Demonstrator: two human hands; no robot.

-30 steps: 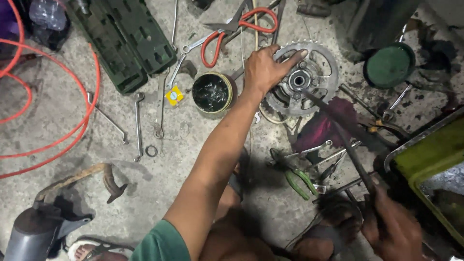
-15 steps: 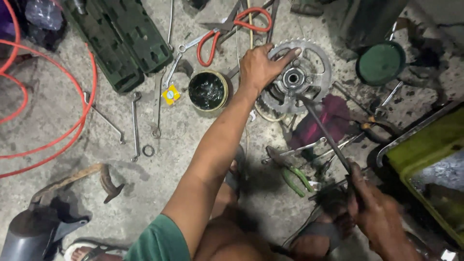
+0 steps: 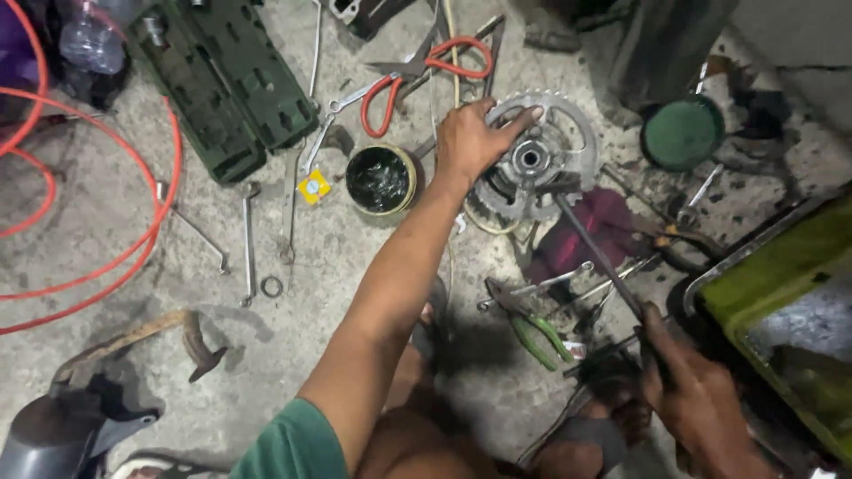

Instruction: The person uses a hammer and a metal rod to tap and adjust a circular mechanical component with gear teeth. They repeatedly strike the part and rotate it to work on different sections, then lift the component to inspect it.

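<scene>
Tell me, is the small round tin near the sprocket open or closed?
Open. The round tin stands upright with no lid on it, and dark contents with small shiny bits show inside its rim.

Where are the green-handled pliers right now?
Head view, right of centre: green-handled pliers lie on the floor, between the left forearm and right hand, below the sprocket.
</scene>
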